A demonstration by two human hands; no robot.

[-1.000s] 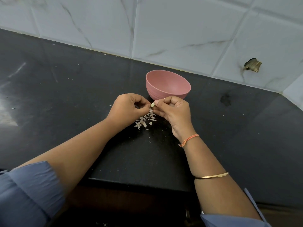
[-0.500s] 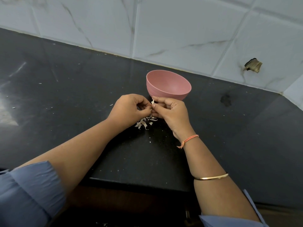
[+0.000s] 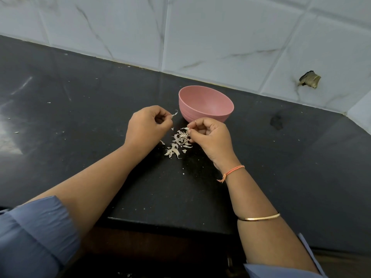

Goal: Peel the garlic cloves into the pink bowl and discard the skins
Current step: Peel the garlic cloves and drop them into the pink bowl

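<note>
A pink bowl [image 3: 206,105] stands on the black counter [image 3: 80,109] near the tiled wall; I cannot see anything inside it. My left hand [image 3: 147,127] pinches a thin strip of garlic skin [image 3: 175,113] just left of the bowl. My right hand [image 3: 210,135] pinches a garlic clove [image 3: 186,129] in front of the bowl, mostly hidden by the fingers. A small heap of peeled skins [image 3: 177,144] lies on the counter between and below the two hands.
White marble-look wall tiles [image 3: 220,37] rise behind the counter, with a broken hole [image 3: 309,79] at the right. The counter's front edge [image 3: 170,221] runs just under my forearms. Small skin flecks dot the counter at the left.
My hands have pulled apart: the left moved left and up with a strip of skin torn off, the right stayed with the clove. The skin heap is now uncovered.
</note>
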